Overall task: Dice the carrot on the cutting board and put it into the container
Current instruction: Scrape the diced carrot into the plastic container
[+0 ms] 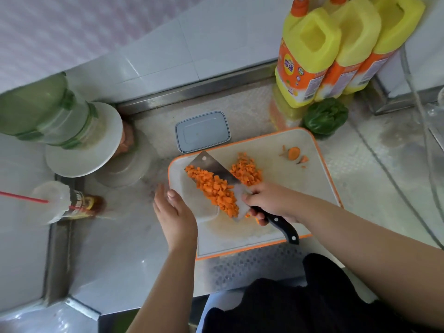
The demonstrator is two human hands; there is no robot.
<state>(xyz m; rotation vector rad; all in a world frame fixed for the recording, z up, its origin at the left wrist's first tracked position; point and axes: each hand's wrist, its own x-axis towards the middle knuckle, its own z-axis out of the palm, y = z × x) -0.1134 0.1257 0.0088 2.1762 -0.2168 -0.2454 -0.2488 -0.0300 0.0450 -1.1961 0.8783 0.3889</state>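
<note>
Orange diced carrot (215, 191) is heaped along the flat of the cleaver (217, 181), which the right hand (269, 200) holds tilted by its black handle, fingers wrapped round the grip and thumb pressed near the blade's heel, evidently so the blade serves as a scoop. Just beyond the blade from those fingers lies a second pile of dice (246, 171), not yet gathered, and farther off near the board's far corner sit a few carrot offcuts (294, 153). The left hand (175, 212) stands on edge beside the load, fingers straight and holding nothing, probably to stop cubes spilling off the cutting board (288, 188). Past the cleaver's tip, just off the board, waits the container (203, 132), which looks empty. I'd judge the cutting done and the carrying-over about to start.
</note>
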